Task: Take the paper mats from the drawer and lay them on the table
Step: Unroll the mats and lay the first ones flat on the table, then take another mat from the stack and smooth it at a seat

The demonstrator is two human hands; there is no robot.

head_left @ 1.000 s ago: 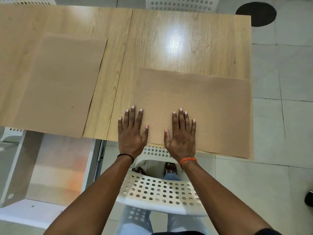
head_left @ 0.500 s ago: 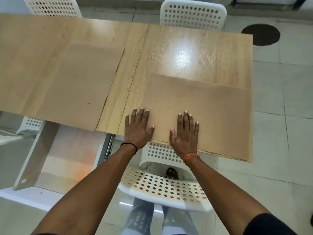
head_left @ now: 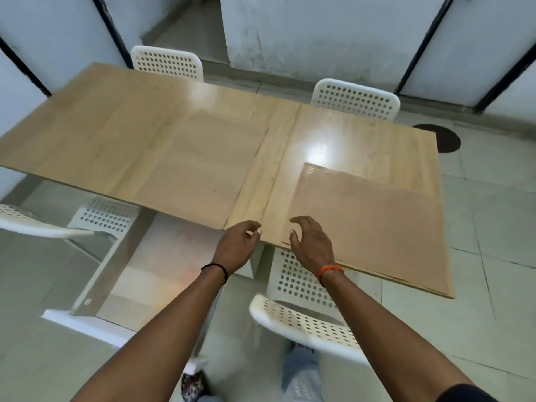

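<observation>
Both hands hang loose over the near table edge now: left hand (head_left: 236, 245) with fingers lightly curled, holding nothing; right hand (head_left: 311, 242) the same, over the near-left corner of the right paper mat (head_left: 374, 224). Left paper mat (head_left: 200, 169) lies flat on the table (head_left: 87, 126). White chairs (head_left: 304, 320) ring it. Half a second back my palms pressed flat; they've lifted.

I see a tan-brown paper mat (head_left: 377, 227) beyond my right hand (head_left: 311, 242), a pale woodgrain counter (head_left: 362, 140), and white perforated chairs (head_left: 304, 323).
</observation>
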